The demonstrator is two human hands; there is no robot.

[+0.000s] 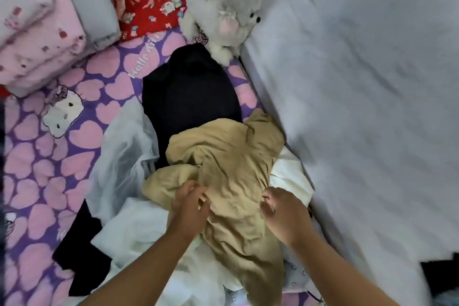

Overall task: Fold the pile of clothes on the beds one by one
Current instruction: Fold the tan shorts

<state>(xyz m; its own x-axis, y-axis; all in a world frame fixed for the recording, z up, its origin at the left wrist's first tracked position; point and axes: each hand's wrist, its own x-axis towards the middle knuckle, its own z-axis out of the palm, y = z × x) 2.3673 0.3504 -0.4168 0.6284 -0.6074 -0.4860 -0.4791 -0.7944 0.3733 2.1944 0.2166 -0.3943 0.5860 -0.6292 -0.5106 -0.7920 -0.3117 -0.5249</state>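
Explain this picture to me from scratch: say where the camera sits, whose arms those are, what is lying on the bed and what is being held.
There is no machine here. The one picture comes from a wide-angle camera worn on a person's head, looking down, so the two bare arms reaching in from the bottom edge are that person's own. They lean over a bed with a purple sheet printed with pink hearts. On it lies a heap of clothes: a crumpled tan garment on top, a black garment behind it, and white pieces underneath. The left hand rests on the tan garment, fingers fairly straight. The right hand is at the tan garment's edge with fingers curled; whether it grips cloth is unclear. Further back sit a white plush toy and folded bedding.
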